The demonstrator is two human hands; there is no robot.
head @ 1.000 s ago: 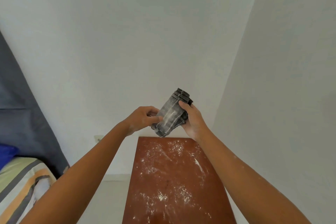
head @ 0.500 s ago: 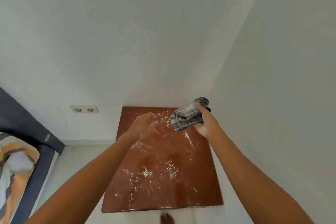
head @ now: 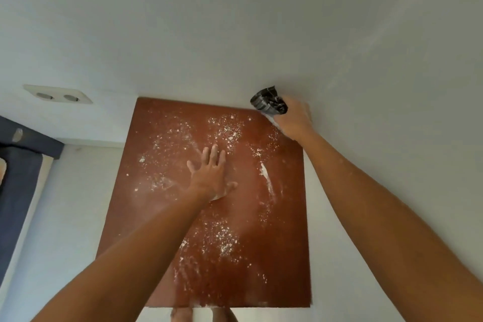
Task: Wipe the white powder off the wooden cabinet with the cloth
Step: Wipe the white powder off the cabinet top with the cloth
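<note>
The reddish-brown wooden cabinet top [head: 162, 217] fills the middle of the view, seen from above. White powder [head: 224, 131] is scattered over it, thickest near the far edge and in a patch near the front [head: 222, 240]. My left hand [head: 211, 175] lies flat on the top's middle, fingers spread, holding nothing. My right hand [head: 295, 120] is at the far right corner, closed around a bunched grey checked cloth [head: 269, 103] that sticks out toward the wall.
White walls meet in the corner behind and to the right of the cabinet. A double wall socket [head: 58, 94] sits to the left. A dark blue bed edge [head: 15, 178] lies at far left. My feet [head: 203, 315] show below the front edge.
The view tipped down onto the cabinet. My left hand let go of the cloth and came down flat on the top. My right hand carried the cloth to the far right corner.
</note>
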